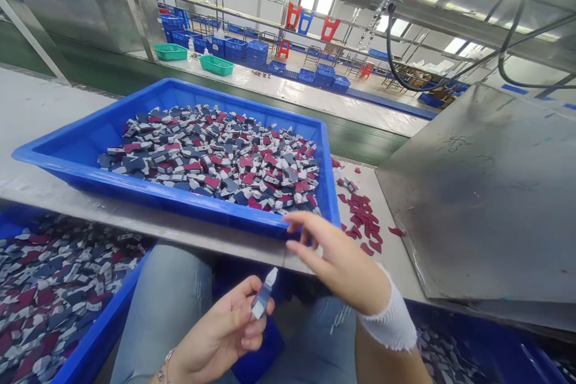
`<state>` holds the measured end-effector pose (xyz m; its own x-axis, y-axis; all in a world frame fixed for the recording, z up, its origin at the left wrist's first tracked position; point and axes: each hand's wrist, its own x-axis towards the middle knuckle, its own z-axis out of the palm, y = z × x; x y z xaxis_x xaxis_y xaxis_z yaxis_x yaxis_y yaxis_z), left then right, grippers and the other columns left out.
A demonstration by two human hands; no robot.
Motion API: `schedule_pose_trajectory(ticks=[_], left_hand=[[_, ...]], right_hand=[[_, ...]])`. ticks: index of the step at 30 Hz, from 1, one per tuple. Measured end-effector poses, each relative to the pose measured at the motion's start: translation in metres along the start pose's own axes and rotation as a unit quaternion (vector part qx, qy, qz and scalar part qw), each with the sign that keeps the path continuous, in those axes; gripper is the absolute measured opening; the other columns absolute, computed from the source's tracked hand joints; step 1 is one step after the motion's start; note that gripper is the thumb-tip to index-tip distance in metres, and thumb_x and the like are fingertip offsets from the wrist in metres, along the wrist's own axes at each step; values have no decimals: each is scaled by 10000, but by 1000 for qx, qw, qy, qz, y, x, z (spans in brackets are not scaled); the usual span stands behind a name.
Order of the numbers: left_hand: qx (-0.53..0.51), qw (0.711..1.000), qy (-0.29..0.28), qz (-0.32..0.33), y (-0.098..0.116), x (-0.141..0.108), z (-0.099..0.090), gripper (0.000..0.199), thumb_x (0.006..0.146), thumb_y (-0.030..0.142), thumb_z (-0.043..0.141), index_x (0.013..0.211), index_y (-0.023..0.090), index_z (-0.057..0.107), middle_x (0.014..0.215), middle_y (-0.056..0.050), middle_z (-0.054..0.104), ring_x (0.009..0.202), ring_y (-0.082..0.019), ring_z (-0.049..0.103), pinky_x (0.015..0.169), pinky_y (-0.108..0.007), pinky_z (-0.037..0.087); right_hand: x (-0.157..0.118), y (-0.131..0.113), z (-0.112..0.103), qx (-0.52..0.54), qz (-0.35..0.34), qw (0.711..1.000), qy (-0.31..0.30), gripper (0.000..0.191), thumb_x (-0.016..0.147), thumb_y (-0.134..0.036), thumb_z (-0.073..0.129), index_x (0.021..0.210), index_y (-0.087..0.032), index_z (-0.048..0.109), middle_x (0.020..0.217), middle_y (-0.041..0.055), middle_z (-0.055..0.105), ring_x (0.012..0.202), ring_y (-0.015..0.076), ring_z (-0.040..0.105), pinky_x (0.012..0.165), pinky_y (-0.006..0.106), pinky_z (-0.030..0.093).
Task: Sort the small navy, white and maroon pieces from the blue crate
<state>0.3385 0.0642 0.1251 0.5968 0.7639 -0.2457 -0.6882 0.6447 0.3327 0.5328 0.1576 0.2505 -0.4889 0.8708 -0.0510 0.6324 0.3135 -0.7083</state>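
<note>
The person's left hand (216,329) is curled, thumb and fingertips pinching a small two-tone piece (263,295), grey with a white tip, upright above the lap. Its material is hard to tell at this size; it could be foam or rubber. The right hand (337,258) is spread loosely in the air, its fingers (299,222) at the near right corner of a shallow blue plastic tray (49,159); whether they touch the rim is unclear. A white wrist wrap (390,318) circles that wrist.

The tray sits on a steel bench (396,264), its near rim just beside the bench's near edge, and holds a heaped layer of mixed maroon, grey and white pieces (211,159), with bare blue floor around the heap. To the right, loose maroon pieces (362,216) lie on the bench, in the strip between the tray and a raised steel plate (477,192). Nearer, left of the denim-covered knees (166,306), a blue bin (103,336) is full of similar pieces (54,294). Another blue bin (472,342) sits at the near right, below the bench.
</note>
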Motion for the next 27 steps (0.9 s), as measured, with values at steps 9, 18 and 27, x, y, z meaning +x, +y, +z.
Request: schedule_pose_trajectory(ticks=[9,18,27], left_hand=[[-69,994,-83,-26,-10,7,10,421,798,227,757,1199,194,631,978,-49,556,619,-8,394,550,-145,282],[-48,996,-71,-35,-14,11,10,420,794,228,756,1197,222,637,954,-40,524,613,-11,377,554,-153,262],[207,977,-13,-52,25,-10,12,394,873,479,612,1172,224,608,901,-59,616,708,-129,567,624,-250,362]], right_hand=[[-17,4,32,118,17,988,-98,243,996,-366,428,959,-200,601,866,0,639,800,139,570,721,262,425],[-23,6,29,248,62,956,-144,309,912,-469,577,929,-162,594,695,9,651,646,152,659,562,214,417],[-26,6,8,163,-3,980,-114,181,914,-347,563,916,-186,646,756,7,628,638,117,520,596,240,403]])
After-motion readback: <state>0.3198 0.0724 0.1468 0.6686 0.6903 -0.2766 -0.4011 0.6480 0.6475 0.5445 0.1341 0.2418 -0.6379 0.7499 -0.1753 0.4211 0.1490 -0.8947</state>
